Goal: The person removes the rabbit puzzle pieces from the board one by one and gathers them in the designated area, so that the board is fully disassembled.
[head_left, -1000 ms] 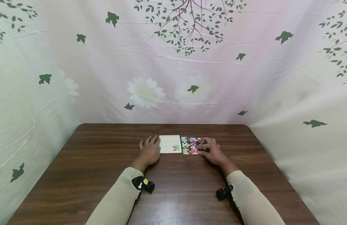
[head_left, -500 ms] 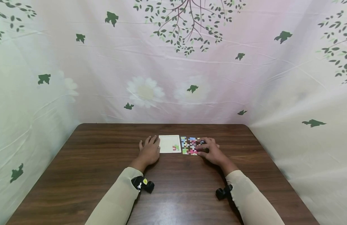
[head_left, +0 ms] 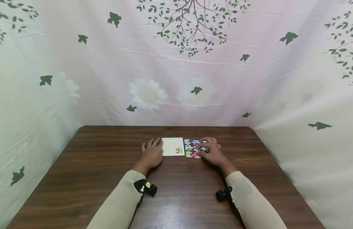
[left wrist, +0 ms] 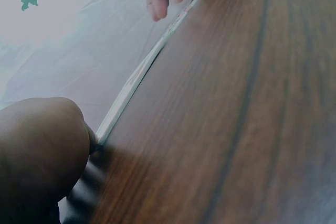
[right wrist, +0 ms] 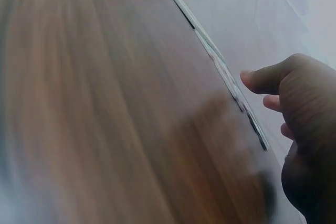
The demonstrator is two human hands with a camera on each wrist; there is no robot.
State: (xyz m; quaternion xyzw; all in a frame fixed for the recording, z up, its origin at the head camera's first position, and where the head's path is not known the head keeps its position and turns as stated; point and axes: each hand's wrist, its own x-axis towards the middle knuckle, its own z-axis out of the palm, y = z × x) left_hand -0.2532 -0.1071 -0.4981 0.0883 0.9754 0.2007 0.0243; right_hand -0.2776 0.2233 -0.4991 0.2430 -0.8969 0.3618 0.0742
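A white puzzle board [head_left: 170, 145] lies flat near the table's far side, with a small pink-and-green patch of puzzle pieces [head_left: 179, 150] in its lower right corner. My left hand [head_left: 152, 154] rests along the board's left edge, fingers extended. Just right of the board, several colourful jigsaw pieces [head_left: 189, 148] lie in rows. Over their right part is my right hand [head_left: 213, 152], fingers loosely bent, hiding some pieces. In the right wrist view, the right thumb [right wrist: 260, 80] stands apart from the pieces, and nothing shows held between thumb and fingers.
The brown wooden table [head_left: 176, 187] extends all around the puzzle. A printed cloth [head_left: 170, 70] with leaves and flowers hangs behind the far edge and along both sides. Each wrist carries a small black camera, such as the right camera [head_left: 222, 195].
My right hand has shifted slightly left over the pieces, its fingers drawn a little closer together, and more of the right-hand pieces show. The left hand and board stay in place.
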